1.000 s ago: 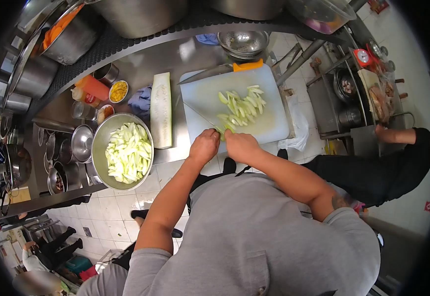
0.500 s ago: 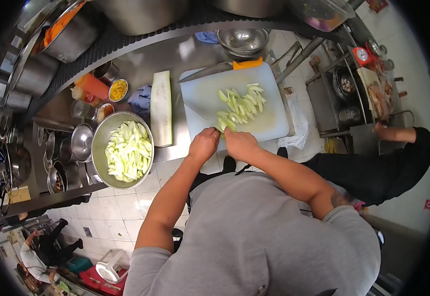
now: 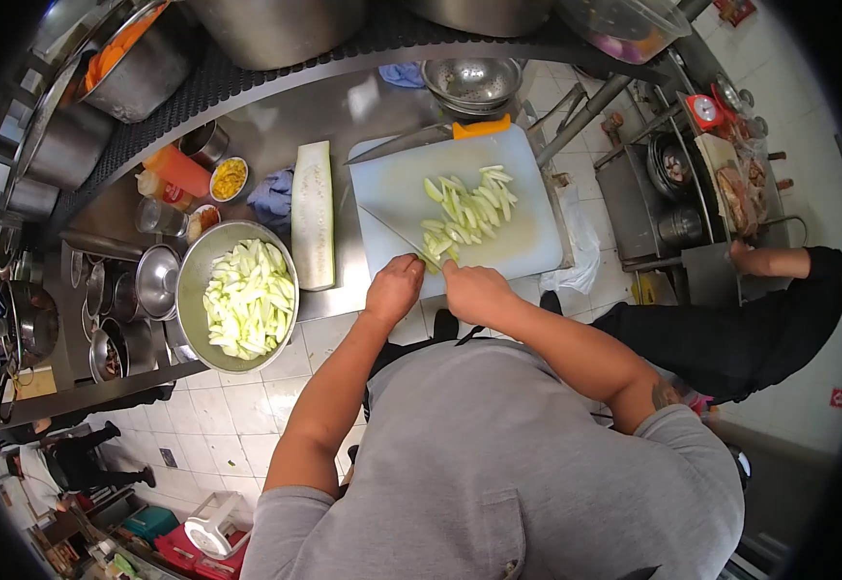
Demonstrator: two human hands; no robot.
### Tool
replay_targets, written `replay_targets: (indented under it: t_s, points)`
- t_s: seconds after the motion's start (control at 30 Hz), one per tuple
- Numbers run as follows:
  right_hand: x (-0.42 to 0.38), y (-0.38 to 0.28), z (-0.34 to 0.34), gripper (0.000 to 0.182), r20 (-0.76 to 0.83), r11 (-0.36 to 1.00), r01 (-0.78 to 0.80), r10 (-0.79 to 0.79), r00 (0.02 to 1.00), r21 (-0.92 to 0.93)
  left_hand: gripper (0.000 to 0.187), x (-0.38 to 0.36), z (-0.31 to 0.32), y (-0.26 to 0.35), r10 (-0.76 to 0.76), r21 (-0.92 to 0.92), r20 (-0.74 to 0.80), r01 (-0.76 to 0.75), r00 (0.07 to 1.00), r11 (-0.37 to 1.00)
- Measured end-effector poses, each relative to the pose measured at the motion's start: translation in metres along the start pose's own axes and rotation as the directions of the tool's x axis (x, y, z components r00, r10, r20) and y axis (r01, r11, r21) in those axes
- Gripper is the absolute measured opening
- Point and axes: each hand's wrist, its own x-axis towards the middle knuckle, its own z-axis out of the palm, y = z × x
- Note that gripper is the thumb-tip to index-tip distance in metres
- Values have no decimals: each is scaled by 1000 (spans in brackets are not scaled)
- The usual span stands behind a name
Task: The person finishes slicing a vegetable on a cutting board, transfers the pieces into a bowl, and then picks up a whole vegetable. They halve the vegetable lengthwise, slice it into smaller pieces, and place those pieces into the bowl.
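Note:
On the white cutting board (image 3: 518,246), my right hand (image 3: 479,294) is closed around the handle end of a knife (image 3: 389,226). Its thin blade slants away to the far left across the board. My left hand (image 3: 397,286) is beside it at the near edge, fingers curled against a small green zucchini piece (image 3: 429,261) by the blade. The fingers partly hide this piece. Beyond the blade lie several cut zucchini pieces (image 3: 474,208). Left of the board rests a long halved zucchini (image 3: 313,217), pale cut face up. A metal bowl (image 3: 189,324) holds many cut pieces.
An orange-handled knife (image 3: 481,127) lies along the board's far edge. Metal bowls (image 3: 474,77) stand behind it. A blue cloth (image 3: 272,198) and a yellow-filled dish (image 3: 230,179) are to the left. A shelf with pots (image 3: 281,24) overhangs. Another person's arm (image 3: 774,261) is at right.
My hands stay at the board's near edge, with the right one shifted only slightly. The whole view has moved a little. In the background at lower left, a person has changed position.

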Motion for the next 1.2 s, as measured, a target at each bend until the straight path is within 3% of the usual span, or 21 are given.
replay_targets:
  t_s: [0.1,0.2,0.27,0.37,0.67,0.9,0.97,1.1,1.2]
  points:
    - [2,5,18,25,9,999,-18,18,1000,33,10,-1,0,2,-7,-16,9,7,1000,1000]
    - [22,9,27,24,-110,995,52,-42,993,85,9,6,1,0,-17,10,28,17,999,1000]
    - [24,5,19,23,-99,999,17,-13,995,39,11,3,1,0,-55,29,119,52,991,998]
    - [7,-1,0,21,-40,999,10,-8,999,36,10,2,3,0,-16,10,48,15,999,1000]
    - [22,3,31,23,-95,997,22,-15,995,77,10,-3,5,-5,-46,36,51,44,998,998]
    - [22,7,3,24,-20,999,20,-19,1000,26,14,-5,0,6,-66,32,71,63,995,997]
    - [29,16,10,27,-33,998,45,-44,998,41,17,1,-5,17,-65,11,-30,65,997,998]
    - [32,30,12,27,-107,995,40,-30,994,95,18,9,15,10,30,64,-22,-29,999,998]
    - [22,32,-12,25,-189,995,-38,54,980,88,18,22,32,2,35,121,69,-44,997,992]
